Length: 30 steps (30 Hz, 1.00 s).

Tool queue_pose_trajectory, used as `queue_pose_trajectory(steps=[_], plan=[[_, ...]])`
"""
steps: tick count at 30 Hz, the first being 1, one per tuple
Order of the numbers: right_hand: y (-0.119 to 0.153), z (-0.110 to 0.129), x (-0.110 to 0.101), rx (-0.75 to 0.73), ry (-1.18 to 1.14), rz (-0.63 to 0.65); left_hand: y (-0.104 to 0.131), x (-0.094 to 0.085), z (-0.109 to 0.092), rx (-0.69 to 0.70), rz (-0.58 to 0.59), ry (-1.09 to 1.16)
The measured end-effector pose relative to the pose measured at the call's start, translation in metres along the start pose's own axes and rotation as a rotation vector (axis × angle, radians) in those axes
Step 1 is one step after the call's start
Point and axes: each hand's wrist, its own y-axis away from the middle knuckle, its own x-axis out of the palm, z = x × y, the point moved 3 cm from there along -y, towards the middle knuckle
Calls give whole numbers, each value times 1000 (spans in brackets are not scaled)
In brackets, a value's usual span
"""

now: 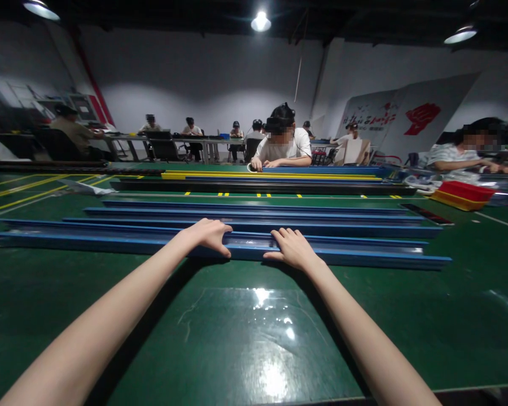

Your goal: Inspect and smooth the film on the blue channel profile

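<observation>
A long blue U-shaped channel (364, 255) lies across the green table, its hollow side up. My left hand (209, 234) spans it left of its middle, thumb against the near wall and fingers over the far one. A short stretch to the right, my right hand (294, 247) grips the same channel in a similar way, its thumb along the near edge. Between the hands the shiny inside of the channel shows. Just behind lie more blue channels (342, 217), parallel to it and close together.
Beyond them are a black strip (279, 187) and a yellow strip (254, 176). A red bin (461, 195) and a dark flat phone-like object (427, 214) are at right. Across the table a person (300, 144) leans over with hands on the work; others sit farther back.
</observation>
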Motion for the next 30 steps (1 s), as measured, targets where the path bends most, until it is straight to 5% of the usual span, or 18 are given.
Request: queue_pose_trajectory(steps=[8,15,20,25,30], plan=[[24,-30,-12,12,-195,-19,-2,-7,-22,2,81,76],[57,-82,-11,136,-179,-10,-25,-23,-94,198,-64,227],[60,-92,-2,175,-183,4,-46,-18,-132,208,-198,238],[60,-87,-2,152,-132,-17,-50,-6,-144,66,-361,155],[56,-76,-5,114,-130,-27,-42,-1,-134,50,-447,79]])
